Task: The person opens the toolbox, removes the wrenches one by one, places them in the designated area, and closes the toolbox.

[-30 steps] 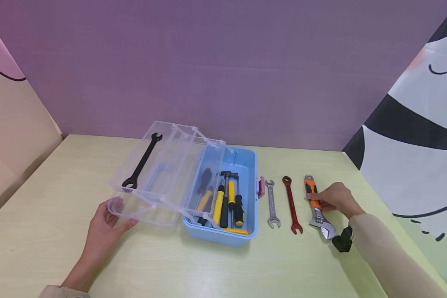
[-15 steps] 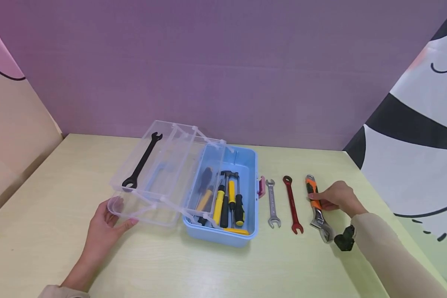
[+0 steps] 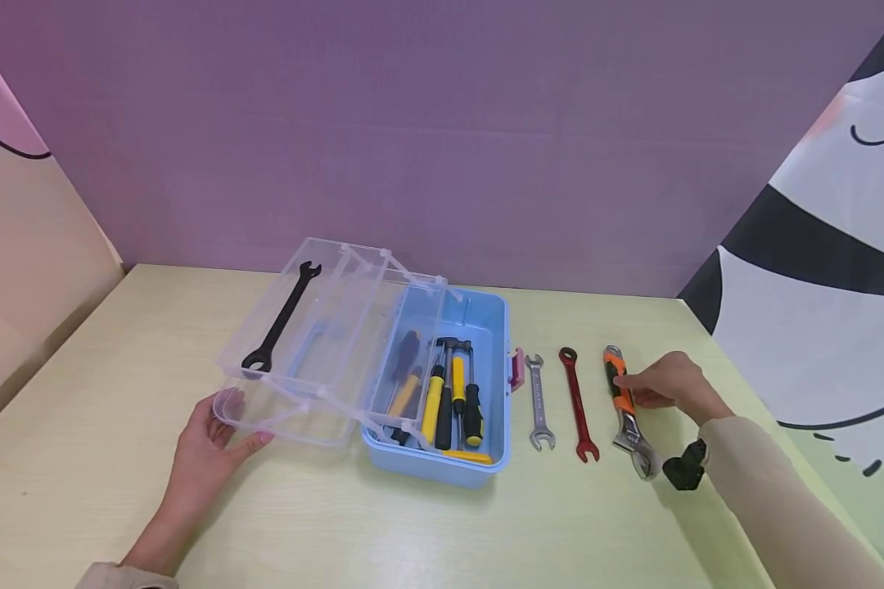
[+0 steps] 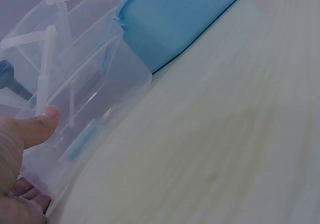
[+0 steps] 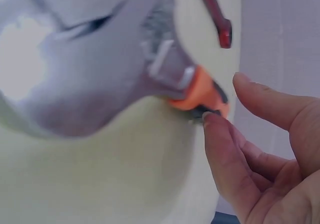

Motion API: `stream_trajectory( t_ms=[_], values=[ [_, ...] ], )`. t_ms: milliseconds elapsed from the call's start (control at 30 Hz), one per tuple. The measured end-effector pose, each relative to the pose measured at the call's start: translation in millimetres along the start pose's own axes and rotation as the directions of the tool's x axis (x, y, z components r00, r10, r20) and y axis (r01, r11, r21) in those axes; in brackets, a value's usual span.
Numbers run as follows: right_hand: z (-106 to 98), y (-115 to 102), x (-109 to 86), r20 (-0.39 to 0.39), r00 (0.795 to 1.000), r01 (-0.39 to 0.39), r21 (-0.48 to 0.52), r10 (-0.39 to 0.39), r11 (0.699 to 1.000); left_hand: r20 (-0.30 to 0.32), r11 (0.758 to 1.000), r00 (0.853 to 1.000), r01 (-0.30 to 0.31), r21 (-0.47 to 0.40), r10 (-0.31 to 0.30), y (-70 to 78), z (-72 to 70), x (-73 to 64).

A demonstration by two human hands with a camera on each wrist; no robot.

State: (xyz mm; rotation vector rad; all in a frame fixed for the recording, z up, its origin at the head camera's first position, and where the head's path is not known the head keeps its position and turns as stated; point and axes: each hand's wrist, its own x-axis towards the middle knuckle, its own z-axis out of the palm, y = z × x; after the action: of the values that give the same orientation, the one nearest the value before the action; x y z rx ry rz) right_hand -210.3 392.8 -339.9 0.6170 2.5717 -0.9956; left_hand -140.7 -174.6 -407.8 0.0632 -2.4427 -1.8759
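In the head view my left hand (image 3: 209, 450) holds the near left corner of the toolbox's clear lid (image 3: 295, 427), thumb on one side and fingers on the other. A black combination wrench (image 3: 283, 319) lies in the raised clear tray above the lid. My right hand (image 3: 674, 383) is at the orange-and-black handle of an adjustable wrench (image 3: 636, 450) lying on the table. In the right wrist view the thumb stands apart from that handle (image 5: 200, 91), with the fingertips close beside it. A red wrench (image 3: 578, 405) and a silver wrench (image 3: 538, 402) lie to its left.
The blue toolbox (image 3: 442, 474) stands open mid-table, holding a hammer, screwdrivers and other yellow-and-black handled tools. Its pink latch (image 3: 517, 370) faces the wrenches. A purple backdrop (image 3: 442, 147) rises behind the pale wooden table (image 3: 302, 523).
The adjustable wrench's head has swung slightly toward the near edge and now lies still. My right hand has shifted a little up and right, its fingers loosening. The left hand stays put.
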Motion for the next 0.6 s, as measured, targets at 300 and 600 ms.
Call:
stream_trajectory(
  t_ms=[300, 600],
  values=[
    [-10, -27, -6.3, 0.046, 0.990, 0.132, -0.014, -0.131, 0.991, -0.002, 1.000, 1.000, -0.002, 0.000, 0.002, 0.9, 0.0, -0.9],
    [-20, -65, -15.4, 0.134, 0.958, 0.269, -0.120, -0.253, 0.956, 0.008, 1.000, 1.000, 0.018, 0.025, -0.018, 2.5, 0.1, -1.1]
  ],
)
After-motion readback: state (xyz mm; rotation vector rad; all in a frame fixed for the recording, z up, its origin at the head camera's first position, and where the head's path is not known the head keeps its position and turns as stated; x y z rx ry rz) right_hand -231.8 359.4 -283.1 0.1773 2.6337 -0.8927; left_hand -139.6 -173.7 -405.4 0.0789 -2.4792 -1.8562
